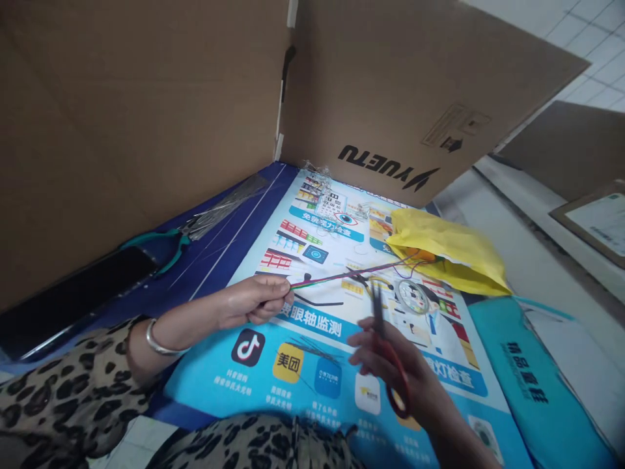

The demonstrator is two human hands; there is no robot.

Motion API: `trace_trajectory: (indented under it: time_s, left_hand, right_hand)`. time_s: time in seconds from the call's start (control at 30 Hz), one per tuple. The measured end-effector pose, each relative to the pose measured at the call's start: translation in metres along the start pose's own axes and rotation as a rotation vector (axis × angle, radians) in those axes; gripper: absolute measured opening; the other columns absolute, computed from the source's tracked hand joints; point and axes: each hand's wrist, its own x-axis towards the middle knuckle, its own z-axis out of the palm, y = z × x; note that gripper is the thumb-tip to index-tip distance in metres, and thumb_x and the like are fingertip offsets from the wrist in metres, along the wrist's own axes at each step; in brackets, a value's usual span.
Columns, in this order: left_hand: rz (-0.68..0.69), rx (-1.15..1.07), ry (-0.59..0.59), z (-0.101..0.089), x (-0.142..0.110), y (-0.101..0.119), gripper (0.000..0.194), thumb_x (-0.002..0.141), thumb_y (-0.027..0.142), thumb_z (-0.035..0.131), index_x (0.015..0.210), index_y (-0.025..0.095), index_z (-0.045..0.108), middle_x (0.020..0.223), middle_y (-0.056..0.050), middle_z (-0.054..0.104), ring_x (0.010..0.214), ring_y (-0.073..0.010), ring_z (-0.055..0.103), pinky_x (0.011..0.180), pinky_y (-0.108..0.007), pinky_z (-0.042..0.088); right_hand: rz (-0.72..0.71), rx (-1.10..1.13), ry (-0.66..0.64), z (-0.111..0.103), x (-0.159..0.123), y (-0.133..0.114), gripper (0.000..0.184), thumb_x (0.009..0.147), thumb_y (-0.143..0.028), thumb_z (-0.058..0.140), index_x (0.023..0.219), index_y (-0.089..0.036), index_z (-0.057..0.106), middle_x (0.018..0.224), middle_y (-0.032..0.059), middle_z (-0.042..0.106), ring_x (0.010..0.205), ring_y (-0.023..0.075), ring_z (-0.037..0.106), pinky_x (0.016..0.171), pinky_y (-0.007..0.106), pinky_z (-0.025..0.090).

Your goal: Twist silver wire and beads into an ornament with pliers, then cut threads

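My left hand (261,301) pinches one end of a bundle of coloured threads (342,274), with red, green and purple strands showing. The threads run taut to the right, up to the mouth of a yellow bag (452,251), where some orange and purple thread shows. In my right hand (418,384) is a pair of red-handled scissors (377,311), blades pointing up and away from me just below the threads. The scissors are blurred, and the blades look close together. Beyond them lie yellow-handled pliers (359,279) and a round spool (413,296).
Cardboard panels (371,85) wall off the back and left. A dark phone-like slab (117,273), teal-handled tool (172,255) and packet of wires (219,212) lie left. Fine wire pieces (312,352) and tangled clear strands (318,179) rest on the printed sheet. A teal bag (537,378) is right.
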Motion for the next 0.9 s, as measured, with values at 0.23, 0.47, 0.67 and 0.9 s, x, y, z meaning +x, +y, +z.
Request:
trace_trajectory:
  time_s: [0.23,0.47,0.67,0.9]
  left_hand:
    - [0.008,0.060,-0.056,0.008,0.002,-0.011,0.032,0.082,0.047,0.058,0.079,0.015,0.052,0.047,0.009,0.030,0.038,-0.0032,0.014,0.036,-0.019,0.007]
    - [0.023,0.138,-0.060,0.009,0.006,-0.014,0.030,0.085,0.045,0.052,0.084,0.015,0.054,0.045,0.008,0.031,0.037,-0.0048,0.017,0.035,-0.021,0.008]
    - [-0.003,0.163,-0.015,0.008,0.009,-0.019,0.032,0.083,0.048,0.053,0.081,0.016,0.054,0.045,0.008,0.033,0.036,-0.0051,0.018,0.035,-0.021,0.010]
    - [0.010,0.502,-0.039,-0.020,0.004,0.001,0.037,0.086,0.050,0.047,0.080,0.015,0.056,0.044,0.007,0.034,0.039,-0.0068,0.023,0.037,-0.020,0.017]
  right_hand:
    - [-0.153,0.213,-0.082,0.066,0.070,-0.026,0.030,0.074,-0.036,0.066,0.095,-0.024,0.047,0.081,-0.0022,0.061,0.069,0.0136,0.061,0.066,0.030,0.050]
    - [-0.097,0.481,-0.012,0.080,0.084,-0.020,0.039,0.070,-0.029,0.072,0.100,-0.024,0.048,0.068,-0.0069,0.058,0.055,0.0086,0.056,0.051,0.021,0.043]
    - [-0.022,0.519,0.033,0.079,0.088,-0.011,0.041,0.067,-0.029,0.075,0.098,-0.023,0.048,0.065,-0.0071,0.061,0.054,0.0106,0.060,0.052,0.022,0.047]
    - [-0.054,0.472,0.146,0.060,0.092,-0.004,0.042,0.066,-0.029,0.076,0.098,-0.023,0.049,0.065,-0.0072,0.061,0.057,0.0110,0.062,0.054,0.021,0.048]
